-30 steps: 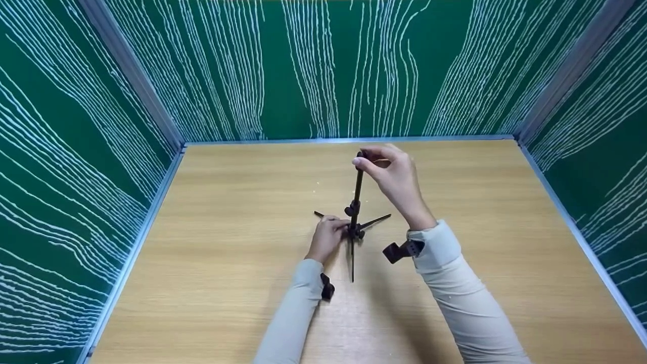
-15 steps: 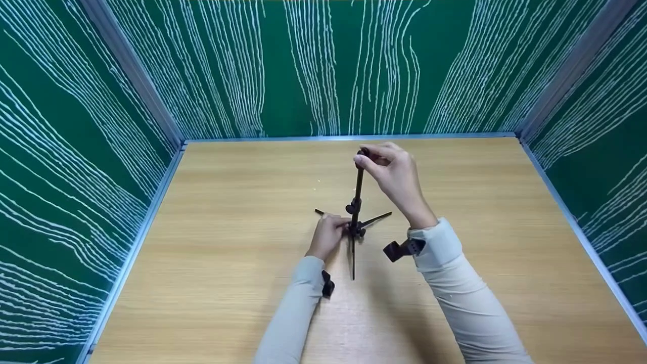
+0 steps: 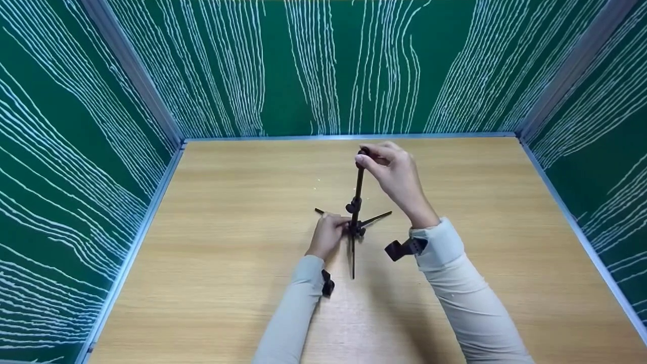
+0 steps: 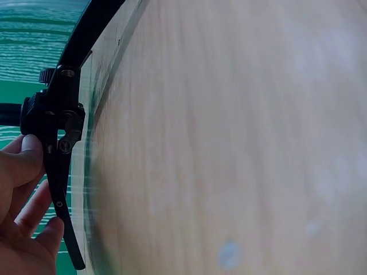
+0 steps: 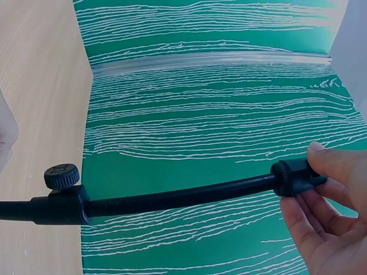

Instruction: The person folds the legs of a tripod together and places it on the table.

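A thin black tripod stand (image 3: 358, 186) is upright near the middle of the table, its legs spread. My left hand (image 3: 327, 233) grips it low down, by the leg joint. In the left wrist view the thumb lies against the black hub (image 4: 43, 114), and fingers reach round a leg (image 4: 69, 235). Up at the pole's top, my right hand (image 3: 399, 174) pinches a small black end fitting (image 5: 292, 176) with a ribbed collar between thumb and fingers. Partway along the pole is a clamp with a round ribbed knob (image 5: 61, 176).
The wooden table (image 3: 227, 293) is bordered by green walls (image 3: 283, 65) with white wavy lines. Grey metal edging (image 3: 242, 139) runs along the table's back and sides. A few tiny pale specks lie behind the stand.
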The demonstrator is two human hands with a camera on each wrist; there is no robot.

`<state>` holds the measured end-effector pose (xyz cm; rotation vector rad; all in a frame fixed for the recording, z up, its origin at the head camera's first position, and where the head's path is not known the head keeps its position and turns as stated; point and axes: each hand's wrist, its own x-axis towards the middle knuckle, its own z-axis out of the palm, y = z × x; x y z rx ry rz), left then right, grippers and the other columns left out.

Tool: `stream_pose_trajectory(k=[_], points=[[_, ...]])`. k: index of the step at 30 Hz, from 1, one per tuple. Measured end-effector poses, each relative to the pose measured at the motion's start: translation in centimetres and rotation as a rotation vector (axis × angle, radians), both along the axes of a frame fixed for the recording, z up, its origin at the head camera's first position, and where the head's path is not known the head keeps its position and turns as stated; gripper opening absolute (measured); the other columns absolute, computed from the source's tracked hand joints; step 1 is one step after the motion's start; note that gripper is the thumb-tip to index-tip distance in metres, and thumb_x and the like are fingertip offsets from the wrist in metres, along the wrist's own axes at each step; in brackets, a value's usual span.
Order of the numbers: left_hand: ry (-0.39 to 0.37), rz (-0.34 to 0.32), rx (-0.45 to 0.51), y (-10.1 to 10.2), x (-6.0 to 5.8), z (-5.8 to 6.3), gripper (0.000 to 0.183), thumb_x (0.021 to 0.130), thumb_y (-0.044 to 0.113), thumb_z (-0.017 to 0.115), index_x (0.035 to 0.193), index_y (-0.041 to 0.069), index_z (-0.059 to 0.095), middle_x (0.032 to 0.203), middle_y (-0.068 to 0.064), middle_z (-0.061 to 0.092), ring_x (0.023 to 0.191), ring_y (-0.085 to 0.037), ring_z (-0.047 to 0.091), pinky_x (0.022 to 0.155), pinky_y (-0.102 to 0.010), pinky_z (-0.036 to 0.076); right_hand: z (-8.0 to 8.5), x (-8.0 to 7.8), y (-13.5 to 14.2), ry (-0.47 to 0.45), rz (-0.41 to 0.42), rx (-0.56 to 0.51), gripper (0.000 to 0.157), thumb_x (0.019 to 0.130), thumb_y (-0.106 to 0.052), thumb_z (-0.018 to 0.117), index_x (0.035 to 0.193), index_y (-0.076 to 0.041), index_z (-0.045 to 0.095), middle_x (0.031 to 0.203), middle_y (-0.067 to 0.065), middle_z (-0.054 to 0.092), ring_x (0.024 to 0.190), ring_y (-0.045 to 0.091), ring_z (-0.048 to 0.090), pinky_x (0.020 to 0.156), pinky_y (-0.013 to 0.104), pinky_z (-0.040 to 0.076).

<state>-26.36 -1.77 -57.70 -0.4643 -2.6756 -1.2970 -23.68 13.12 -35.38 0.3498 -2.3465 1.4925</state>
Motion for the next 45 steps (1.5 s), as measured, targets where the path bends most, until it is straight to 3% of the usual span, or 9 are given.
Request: stream_pose_trajectory(k=[11,18,33,41,45], points=[[0.051,-0.011,-0.055,0.0,-0.2,0.0,0.020,0.087,0.002,0.065,0.101,0.011,0.077,0.084,-0.006,0.072,0.086,-0.022,0.060,0.081,-0.032,0.050,0.1,-0.1,0.2,0.001,0.053,0.009,0.028,0.089,-0.011,0.067,0.113,0.004,0.068,0.103,0.016,0.065,0.096,0.024,0.069,0.085,0.017,0.054],[0.123,-0.017,-0.080,-0.1,-0.2,0.1,0.024,0.084,-0.004,0.063,0.097,0.009,0.077,0.091,-0.004,0.076,0.087,-0.023,0.062,0.082,-0.030,0.050,0.0,-0.2,0.2,0.002,0.075,0.026,0.028,0.090,-0.010,0.066,0.114,0.005,0.067,0.104,0.016,0.065,0.094,0.024,0.068,0.079,0.017,0.053],[0.034,-0.017,-0.047,-0.1,-0.2,0.2,0.026,0.085,-0.004,0.062,0.100,0.011,0.076,0.094,-0.003,0.075,0.090,-0.020,0.060,0.084,-0.029,0.050,-0.8,-0.2,0.5,-0.059,0.081,0.058,0.031,0.090,-0.011,0.066,0.118,0.002,0.066,0.110,0.017,0.065,0.097,0.026,0.068,0.083,0.019,0.055],[0.022,-0.009,-0.038,-0.1,0.0,0.3,0.027,0.085,-0.005,0.061,0.100,0.011,0.077,0.093,-0.004,0.075,0.090,-0.020,0.060,0.084,-0.029,0.050,-1.2,-0.3,0.6,-0.057,0.093,0.051,0.032,0.090,-0.011,0.066,0.118,0.003,0.065,0.110,0.018,0.065,0.098,0.026,0.068,0.085,0.020,0.054],[0.058,-0.010,-0.057,0.0,0.0,0.2,0.027,0.085,-0.005,0.062,0.099,0.011,0.077,0.090,-0.005,0.074,0.090,-0.021,0.061,0.085,-0.030,0.051,-1.5,-0.3,0.6,-0.061,0.100,0.042,0.031,0.090,-0.011,0.065,0.117,0.005,0.065,0.110,0.019,0.064,0.099,0.027,0.068,0.088,0.022,0.054]])
